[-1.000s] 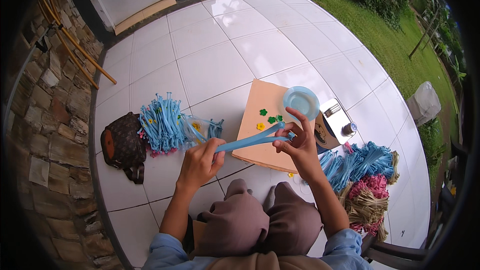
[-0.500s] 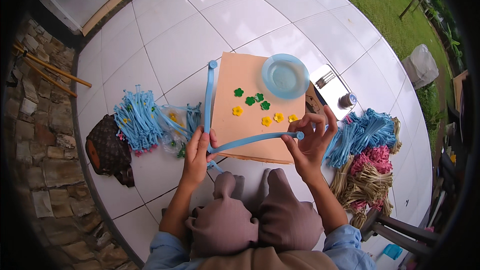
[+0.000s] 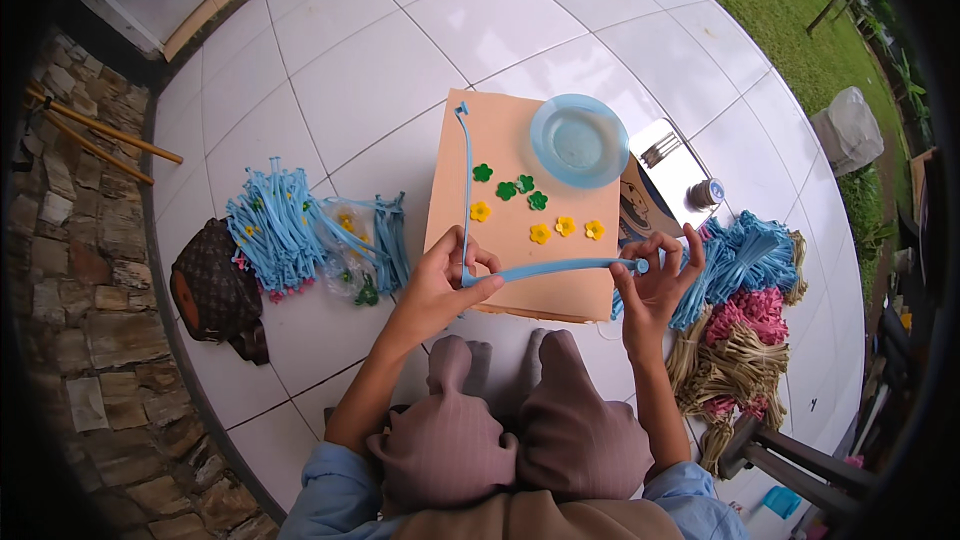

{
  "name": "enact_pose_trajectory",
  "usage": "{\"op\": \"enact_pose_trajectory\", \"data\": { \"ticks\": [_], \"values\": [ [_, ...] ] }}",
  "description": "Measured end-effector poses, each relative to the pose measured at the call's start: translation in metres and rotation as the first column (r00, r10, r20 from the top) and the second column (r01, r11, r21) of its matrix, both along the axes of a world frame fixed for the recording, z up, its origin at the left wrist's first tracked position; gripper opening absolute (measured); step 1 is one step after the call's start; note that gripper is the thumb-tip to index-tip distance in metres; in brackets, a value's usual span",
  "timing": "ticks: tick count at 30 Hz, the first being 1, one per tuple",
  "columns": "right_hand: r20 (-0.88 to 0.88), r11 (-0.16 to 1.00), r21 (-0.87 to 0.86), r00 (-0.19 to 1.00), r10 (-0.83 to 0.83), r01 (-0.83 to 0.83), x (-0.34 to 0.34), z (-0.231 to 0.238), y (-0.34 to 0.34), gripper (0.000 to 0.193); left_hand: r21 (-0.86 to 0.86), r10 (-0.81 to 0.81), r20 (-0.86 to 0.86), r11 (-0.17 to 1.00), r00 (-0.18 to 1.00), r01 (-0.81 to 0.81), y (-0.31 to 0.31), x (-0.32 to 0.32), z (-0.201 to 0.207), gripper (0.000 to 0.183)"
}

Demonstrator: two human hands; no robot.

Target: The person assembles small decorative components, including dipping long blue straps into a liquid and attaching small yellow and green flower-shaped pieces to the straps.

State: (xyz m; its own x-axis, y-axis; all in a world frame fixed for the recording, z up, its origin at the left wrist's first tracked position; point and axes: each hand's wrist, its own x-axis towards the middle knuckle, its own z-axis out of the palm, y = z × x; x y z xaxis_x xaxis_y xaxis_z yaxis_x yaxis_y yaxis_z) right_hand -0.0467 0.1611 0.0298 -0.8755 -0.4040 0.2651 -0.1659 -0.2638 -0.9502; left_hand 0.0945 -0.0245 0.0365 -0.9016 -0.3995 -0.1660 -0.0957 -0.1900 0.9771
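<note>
Above a peach-coloured board [image 3: 447,185], my left hand [image 3: 437,290] pinches a light blue strap [image 3: 570,268] at its bend. One length of the strap runs up along the board's left side; the other stretches across to my right hand [image 3: 648,290]. There, thumb and fingers grip close to the round knob at the strap's end, the remaining fingers raised. Beyond the strap, several green flower pieces [image 3: 506,191] and yellow flower pieces [image 3: 540,234] lie on the board. A clear blue plate [image 3: 541,140] rests at its far right corner.
Right of the board, a silver tray [image 3: 668,138] carries a fork [image 3: 660,149] and a small jar [image 3: 705,194]. Blue strap bundles [image 3: 745,255] lie near pink [image 3: 750,318] and beige ones [image 3: 745,370]. At left are more blue straps [image 3: 275,230], a plastic bag [image 3: 347,258] and a brown bag [image 3: 212,280].
Both hands have shifted right with the strap. Its upright length now hangs over the board and shows its thin edge. The left fingers have turned around the bend.
</note>
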Motion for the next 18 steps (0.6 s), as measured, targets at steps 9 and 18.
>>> {"op": "enact_pose_trajectory", "data": {
  "ticks": [9, 18],
  "values": [
    [0.131, 0.98, 0.176, 0.989, 0.068, -0.091, -0.029, 0.006, 0.024, 0.066, 0.24, -0.058, 0.175, 0.971, 0.983, 0.015, -0.002, -0.011, -0.005, 0.033],
    [-0.146, 0.73, 0.61, 0.862, 0.486, -0.308, -0.013, 0.041, -0.011, 0.055, 0.281, -0.09, 0.121, 0.958, 0.988, 0.053, -0.005, -0.012, 0.001, 0.032]
  ]
}}
